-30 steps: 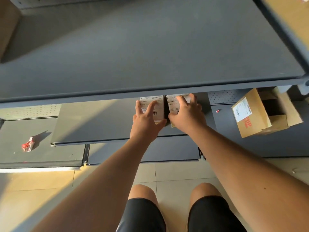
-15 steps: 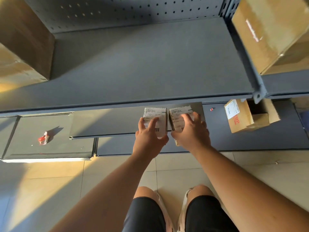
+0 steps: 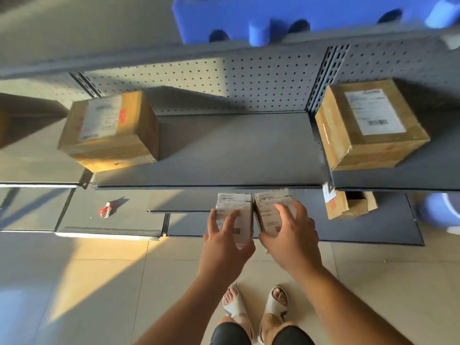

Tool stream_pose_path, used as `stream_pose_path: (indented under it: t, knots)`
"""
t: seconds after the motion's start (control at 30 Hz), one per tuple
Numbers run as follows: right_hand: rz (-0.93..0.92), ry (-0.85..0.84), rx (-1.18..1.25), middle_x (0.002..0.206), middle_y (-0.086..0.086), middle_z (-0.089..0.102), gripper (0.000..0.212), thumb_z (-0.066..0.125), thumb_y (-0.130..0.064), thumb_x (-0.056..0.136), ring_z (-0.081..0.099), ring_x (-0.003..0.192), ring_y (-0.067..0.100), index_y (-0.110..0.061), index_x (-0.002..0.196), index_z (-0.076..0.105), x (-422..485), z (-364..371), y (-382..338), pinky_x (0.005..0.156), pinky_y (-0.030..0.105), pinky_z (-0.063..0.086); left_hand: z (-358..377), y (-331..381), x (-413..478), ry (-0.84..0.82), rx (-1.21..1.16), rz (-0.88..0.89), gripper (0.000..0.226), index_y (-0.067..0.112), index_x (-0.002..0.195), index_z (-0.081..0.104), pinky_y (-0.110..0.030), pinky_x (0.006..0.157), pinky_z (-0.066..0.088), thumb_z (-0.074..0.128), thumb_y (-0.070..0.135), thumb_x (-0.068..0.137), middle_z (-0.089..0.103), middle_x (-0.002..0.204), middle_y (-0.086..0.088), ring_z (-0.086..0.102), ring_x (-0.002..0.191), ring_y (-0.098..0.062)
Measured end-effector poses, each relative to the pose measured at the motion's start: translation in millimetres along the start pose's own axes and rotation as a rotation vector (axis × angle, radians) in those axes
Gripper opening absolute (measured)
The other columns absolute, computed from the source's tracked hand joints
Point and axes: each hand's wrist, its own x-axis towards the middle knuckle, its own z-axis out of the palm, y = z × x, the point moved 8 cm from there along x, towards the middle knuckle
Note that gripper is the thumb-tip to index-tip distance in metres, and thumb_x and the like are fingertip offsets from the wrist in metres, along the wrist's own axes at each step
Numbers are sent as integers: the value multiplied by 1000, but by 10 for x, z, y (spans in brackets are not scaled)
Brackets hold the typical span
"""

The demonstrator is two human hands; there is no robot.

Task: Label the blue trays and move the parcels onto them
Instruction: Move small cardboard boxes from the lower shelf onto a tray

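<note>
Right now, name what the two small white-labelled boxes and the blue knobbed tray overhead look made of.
Left white-labelled box and right white-labelled box: probably thin cardboard, matte, crisp folded edges under paper labels. Blue knobbed tray: likely moulded plastic, smooth, rounded pegs.

We see a grey metal shelf (image 3: 236, 158) bearing a taped brown cardboard box (image 3: 109, 130) at its left end. The adjoining right shelf section (image 3: 398, 179) carries another labelled cardboard box (image 3: 371, 125). The lowest shelf (image 3: 112, 225) holds a crumpled red-and-white packet (image 3: 105, 209) and an open cardboard box (image 3: 348, 204). A blue plastic tray (image 3: 298, 13) tops the rack.
</note>
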Motion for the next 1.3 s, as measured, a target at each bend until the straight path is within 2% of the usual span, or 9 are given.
stream_pose_path:
  t: [0.1, 0.33, 0.47, 0.73, 0.83, 0.93, 1.0, 1.13, 1.3]
  knots:
    - [1, -11, 18, 154, 1, 28, 76, 73, -54, 75, 42, 126, 31, -30, 141, 45, -205, -299, -171, 96, 43, 45, -291, 150, -268, 53, -33, 10, 80, 45, 150, 32, -38, 108, 39, 74, 49, 82, 5, 166, -2, 35, 140, -35]
    - [-15, 95, 73, 155, -3, 26, 72, 72, -45, 73, 40, 125, 27, -35, 139, 46, -613, -925, -600, 99, 43, 44, -915, 375, -699, 159, -137, 85, 76, 54, 145, 33, -39, 104, 44, 74, 49, 80, 9, 163, 7, 43, 132, -34]
    - [-56, 198, 69, 151, -3, 33, 70, 71, -45, 69, 44, 118, 28, -33, 135, 51, -885, -1215, -836, 93, 44, 47, -1189, 418, -977, 199, -193, 150, 76, 59, 141, 33, -43, 102, 47, 75, 51, 78, 12, 161, 12, 47, 130, -30]
    - [-124, 375, 184, 149, -6, 33, 71, 63, -51, 69, 39, 132, 24, -34, 137, 49, -1265, -1870, -1289, 103, 48, 45, -1943, 726, -1427, 283, -239, 332, 75, 64, 139, 28, -39, 107, 41, 74, 52, 81, 6, 163, 17, 36, 142, -28]
    - [-149, 448, 210, 150, -6, 33, 71, 67, -47, 70, 40, 131, 23, -33, 138, 51, -1372, -2142, -1457, 105, 42, 42, -2228, 854, -1566, 333, -248, 380, 75, 64, 139, 29, -38, 106, 43, 74, 55, 81, 4, 163, 20, 36, 144, -23]
    - [-166, 487, 252, 153, -6, 31, 72, 70, -43, 71, 32, 137, 19, -33, 139, 51, -1460, -2365, -1577, 108, 32, 30, -2463, 1003, -1680, 374, -301, 435, 72, 66, 135, 31, -26, 96, 37, 76, 54, 80, 7, 164, 18, 31, 146, -16]
    - [-180, 505, 255, 155, -8, 27, 73, 68, -44, 70, 28, 140, 16, -34, 141, 50, -1509, -2491, -1627, 108, 30, 26, -2561, 1095, -1745, 395, -326, 471, 71, 68, 132, 31, -25, 92, 36, 76, 53, 79, 7, 163, 20, 29, 146, -12]
    - [-206, 572, 283, 155, -10, 26, 73, 70, -43, 71, 25, 142, 14, -35, 141, 50, -1519, -2808, -1684, 115, 38, 30, -2781, 1339, -1830, 456, -340, 559, 69, 63, 135, 35, -22, 93, 34, 73, 54, 80, 9, 161, 23, 16, 141, 10]
    - [-263, 629, 330, 152, -15, 26, 73, 70, -43, 72, 28, 141, 12, -36, 142, 49, -1309, -3270, -1792, 113, 46, 36, -3145, 1775, -1773, 545, -331, 626, 68, 61, 135, 36, -14, 91, 31, 71, 56, 78, 15, 161, 19, 23, 146, -2]
